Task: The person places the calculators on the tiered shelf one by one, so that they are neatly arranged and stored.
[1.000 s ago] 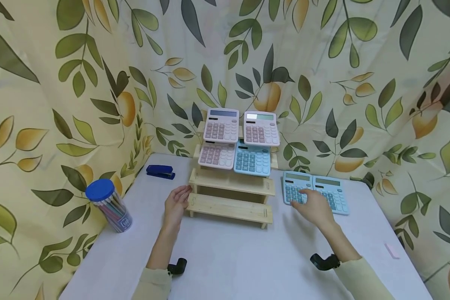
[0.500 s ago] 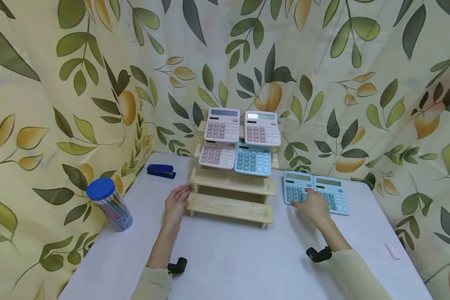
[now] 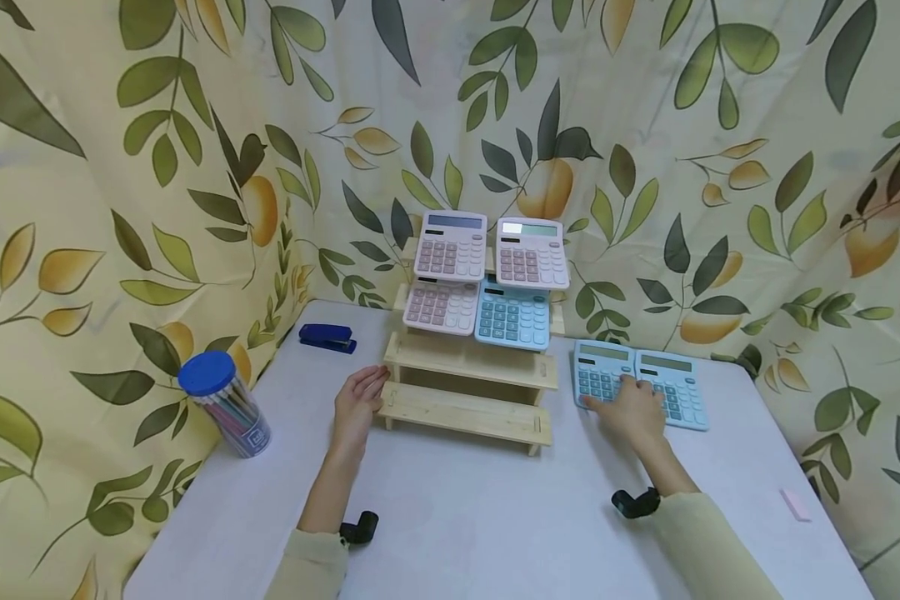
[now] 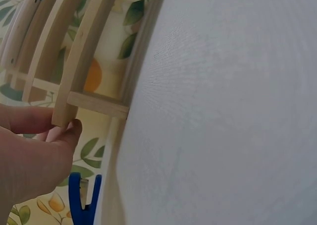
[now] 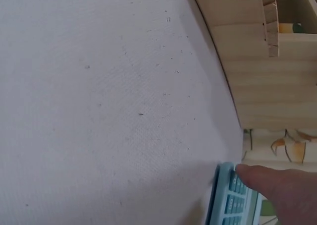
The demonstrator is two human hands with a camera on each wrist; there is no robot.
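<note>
My left hand (image 3: 356, 408) pinches the left end of the lowest step of a stepped wooden rack (image 3: 465, 414), thumb on one side and fingers on the other, as the left wrist view shows. At the right, my right hand (image 3: 633, 412) grips the left one of two blue calculators (image 3: 596, 379), thumb at its lower left corner and fingers near its right edge. The other blue calculator (image 3: 682, 400) lies flat beside it, partly behind the fingers. On the rack's upper steps stand two pink calculators (image 3: 450, 246) above another pink calculator (image 3: 441, 307) and a blue calculator (image 3: 513, 314).
A blue stapler (image 3: 327, 337) lies at the back left, with a blue-lidded tub of pencils (image 3: 228, 408) nearer the left edge. Toward the right edge of the white table (image 3: 480, 525) is a small pink piece (image 3: 795, 505). A leaf-patterned curtain (image 3: 435, 100) hangs behind and at both sides.
The fingers of my right hand have moved rightward over the calculator, farther from the thumb. My left hand has stayed on the rack, and the head view has shifted slightly.
</note>
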